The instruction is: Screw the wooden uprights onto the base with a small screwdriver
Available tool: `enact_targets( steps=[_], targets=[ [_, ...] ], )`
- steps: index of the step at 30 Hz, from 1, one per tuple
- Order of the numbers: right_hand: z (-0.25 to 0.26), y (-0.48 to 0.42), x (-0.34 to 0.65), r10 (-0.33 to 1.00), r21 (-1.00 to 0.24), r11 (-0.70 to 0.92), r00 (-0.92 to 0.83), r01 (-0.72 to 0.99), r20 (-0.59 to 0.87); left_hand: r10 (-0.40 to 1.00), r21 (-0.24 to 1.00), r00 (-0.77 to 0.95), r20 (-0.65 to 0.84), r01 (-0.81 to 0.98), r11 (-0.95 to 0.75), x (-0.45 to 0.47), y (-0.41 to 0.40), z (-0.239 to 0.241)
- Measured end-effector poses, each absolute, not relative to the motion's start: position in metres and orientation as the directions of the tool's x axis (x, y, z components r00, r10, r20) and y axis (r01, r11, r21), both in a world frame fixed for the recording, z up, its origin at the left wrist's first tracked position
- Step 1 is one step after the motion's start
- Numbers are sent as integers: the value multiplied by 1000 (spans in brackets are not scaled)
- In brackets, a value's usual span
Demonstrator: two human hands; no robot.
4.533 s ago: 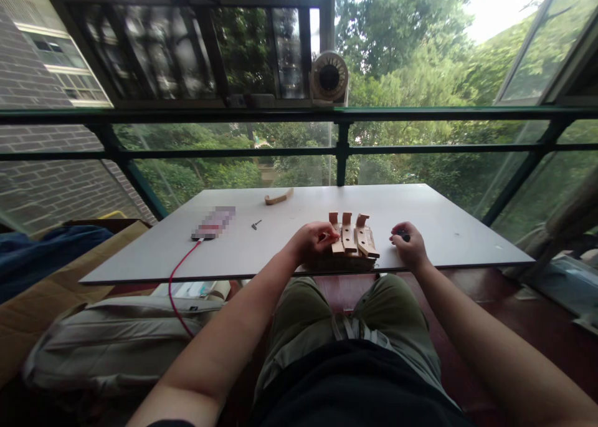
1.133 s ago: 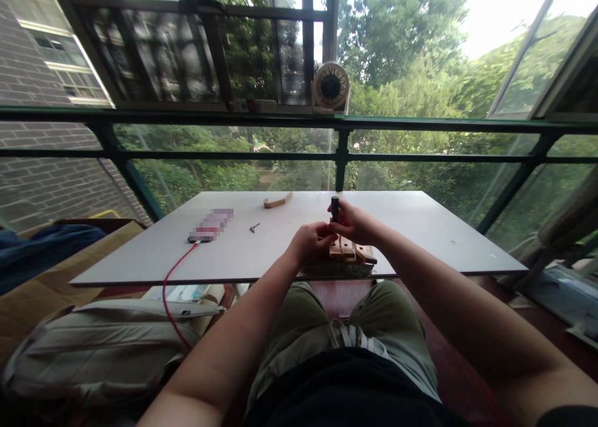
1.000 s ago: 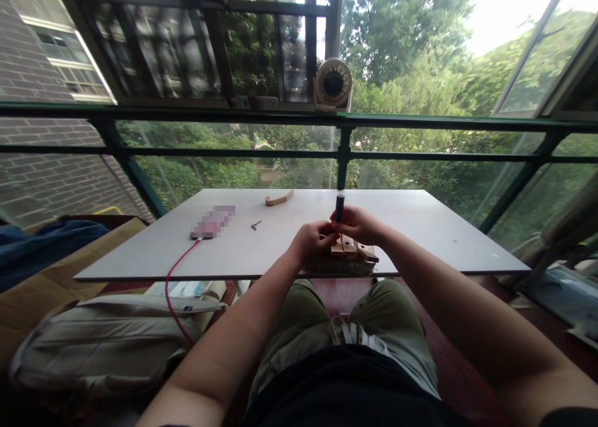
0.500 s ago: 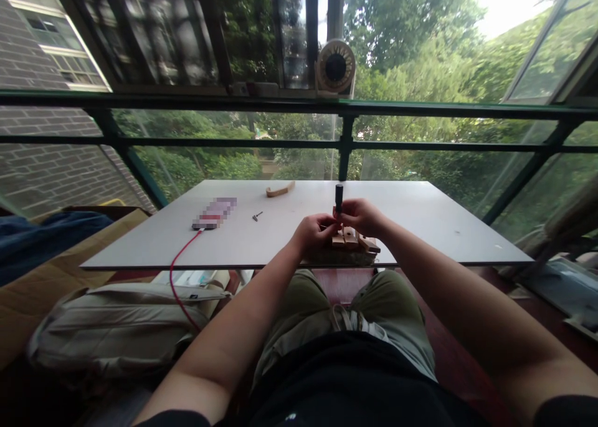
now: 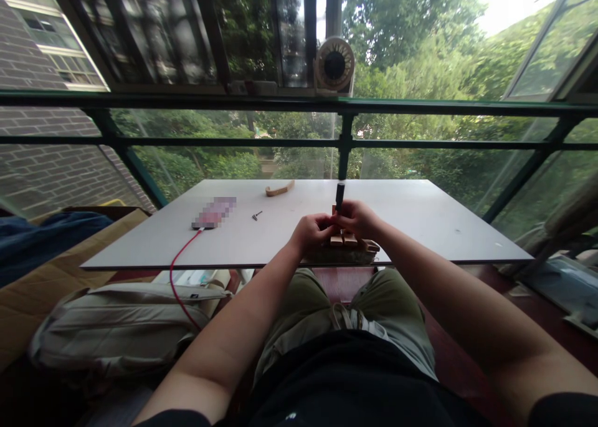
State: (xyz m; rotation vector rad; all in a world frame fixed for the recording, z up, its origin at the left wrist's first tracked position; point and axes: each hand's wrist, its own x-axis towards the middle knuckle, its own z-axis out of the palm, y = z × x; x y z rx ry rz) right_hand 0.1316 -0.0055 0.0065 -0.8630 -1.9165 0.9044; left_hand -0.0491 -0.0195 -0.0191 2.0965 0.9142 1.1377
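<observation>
My right hand [image 5: 359,218] is closed around a black-handled screwdriver [image 5: 340,196], held nearly upright with a slight lean; its lower end is hidden by my fingers. Close against it, my left hand [image 5: 314,232] is pinched shut at the tool's foot, and what its fingertips hold is too small to see. Beneath both hands, at the front edge of the table, lies a small wooden assembly [image 5: 343,240] of light blocks on a darker base, partly covered by my fingers.
On the white table [image 5: 420,227] are a curved wooden piece [image 5: 279,189], some small metal hardware [image 5: 256,215] and a blurred-out phone-like device [image 5: 212,215] with a red cable [image 5: 174,277]. A pale bag [image 5: 116,327] sits below the left side. A green railing [image 5: 299,143] runs behind.
The screwdriver has tilted slightly to the right at its top. Both hands have shifted a little and drawn closer together over the wooden assembly.
</observation>
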Motion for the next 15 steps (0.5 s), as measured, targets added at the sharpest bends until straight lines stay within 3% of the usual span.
enact_targets(
  steps=[6, 12, 15],
  targets=[
    [3, -5, 132, 824, -819, 515, -410, 251, 392, 801, 748, 368, 472, 315, -585, -50, -18, -19],
    [5, -8, 141, 791, -939, 345, -535, -10, 297, 799, 750, 378, 468, 308, -585, -52, -20, -15],
    [9, -10, 145, 796, -965, 258, -557, -44, 238, 797, 734, 383, 467, 335, -591, -53, -20, -14]
  ],
)
